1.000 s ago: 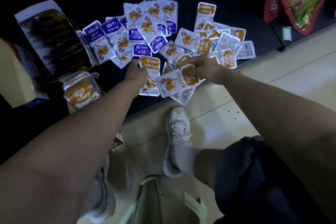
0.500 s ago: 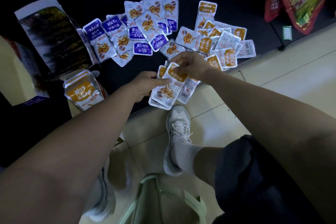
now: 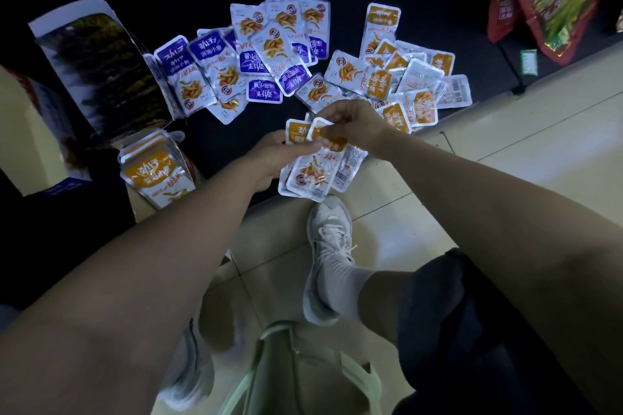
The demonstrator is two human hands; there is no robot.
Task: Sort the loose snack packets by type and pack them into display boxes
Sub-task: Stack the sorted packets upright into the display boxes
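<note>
On the head camera I see both hands meeting over the near edge of the dark mat (image 3: pixel 438 20). The left hand (image 3: pixel 273 152) grips a stack of orange packets (image 3: pixel 313 175), fingers curled round it. The right hand (image 3: pixel 350 121) pinches the top edge of the uppermost one. Loose orange packets (image 3: pixel 404 77) lie just beyond, with purple packets (image 3: pixel 256 57) to their left. Packed orange packets (image 3: pixel 156 175) stand in the display box (image 3: pixel 94 71) at far left.

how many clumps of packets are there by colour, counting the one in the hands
purple: 1, the purple heap
orange: 3, the orange heap, the orange stack at left, the orange bundle held by the left hand and right hand
total: 4
</note>
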